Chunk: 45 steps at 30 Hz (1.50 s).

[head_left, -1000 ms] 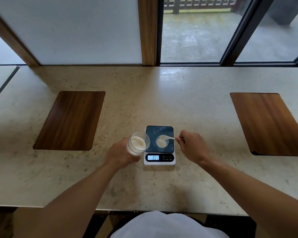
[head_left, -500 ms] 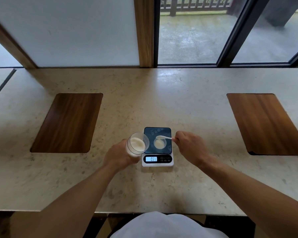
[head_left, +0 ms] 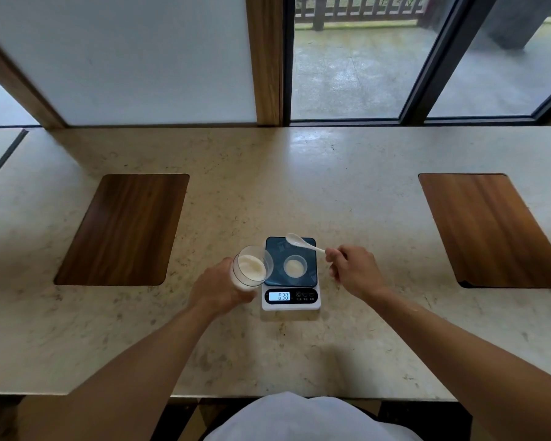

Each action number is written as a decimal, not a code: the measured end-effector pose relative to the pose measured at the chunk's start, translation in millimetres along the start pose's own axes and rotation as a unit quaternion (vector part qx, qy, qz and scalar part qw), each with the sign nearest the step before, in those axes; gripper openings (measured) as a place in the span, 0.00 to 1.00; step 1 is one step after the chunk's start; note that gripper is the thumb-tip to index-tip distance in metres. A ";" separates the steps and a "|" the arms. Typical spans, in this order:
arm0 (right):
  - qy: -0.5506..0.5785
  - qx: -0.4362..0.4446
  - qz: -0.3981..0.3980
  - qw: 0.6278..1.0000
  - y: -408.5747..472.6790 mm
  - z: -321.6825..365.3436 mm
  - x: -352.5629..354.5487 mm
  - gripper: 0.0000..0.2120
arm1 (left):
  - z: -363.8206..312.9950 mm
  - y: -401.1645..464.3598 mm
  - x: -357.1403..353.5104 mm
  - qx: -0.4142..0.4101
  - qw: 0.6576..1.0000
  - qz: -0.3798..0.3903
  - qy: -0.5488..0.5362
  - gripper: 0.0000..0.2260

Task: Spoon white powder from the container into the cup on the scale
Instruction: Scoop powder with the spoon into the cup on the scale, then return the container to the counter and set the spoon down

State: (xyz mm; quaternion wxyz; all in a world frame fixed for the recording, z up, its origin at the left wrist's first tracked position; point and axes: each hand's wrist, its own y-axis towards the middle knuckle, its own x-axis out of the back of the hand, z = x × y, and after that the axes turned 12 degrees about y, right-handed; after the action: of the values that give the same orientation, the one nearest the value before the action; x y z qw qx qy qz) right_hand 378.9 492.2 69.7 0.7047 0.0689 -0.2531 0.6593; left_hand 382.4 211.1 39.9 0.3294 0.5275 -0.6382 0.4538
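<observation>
White plastic, the spoon (head_left: 303,243) is pinched by its handle in the right hand (head_left: 353,270), bowl raised beyond the cup (head_left: 295,266) on the scale (head_left: 291,302). The left hand (head_left: 218,289) wraps the tilted container (head_left: 250,270) of white powder (head_left: 251,269) just beside it. A steeper tilt could spill powder onto the scale. Two wooden boards (head_left: 121,229) lie well apart; nothing blocks the way.

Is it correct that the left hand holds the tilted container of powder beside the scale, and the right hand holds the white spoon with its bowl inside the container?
Not quite. In the head view the spoon in the right hand is above the scale's far edge, beyond the cup, not inside the container. The left hand does hold the container tilted beside the scale.
</observation>
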 end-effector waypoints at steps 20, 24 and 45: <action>0.187 -0.083 0.044 0.978 30.3 20.3 -30.2 0.16 | 13.1 35.7 8.5 0.030 0.998 -0.017 -0.060 0.35; 0.174 -0.082 0.042 0.980 49.2 30.4 -37.3 0.16 | 15.3 52.4 10.6 0.033 0.996 -0.034 -0.078 0.34; 0.168 -0.112 0.070 0.977 175.6 68.0 -116.8 0.14 | 68.4 182.7 47.1 0.102 0.982 -0.089 -0.131 0.36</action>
State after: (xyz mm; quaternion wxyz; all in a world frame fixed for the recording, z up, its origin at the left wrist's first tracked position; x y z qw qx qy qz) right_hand 191.2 379.8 34.5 0.6924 -0.1403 -0.2075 0.6766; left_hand 198.1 135.9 14.5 0.2266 0.6678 -0.5765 0.4128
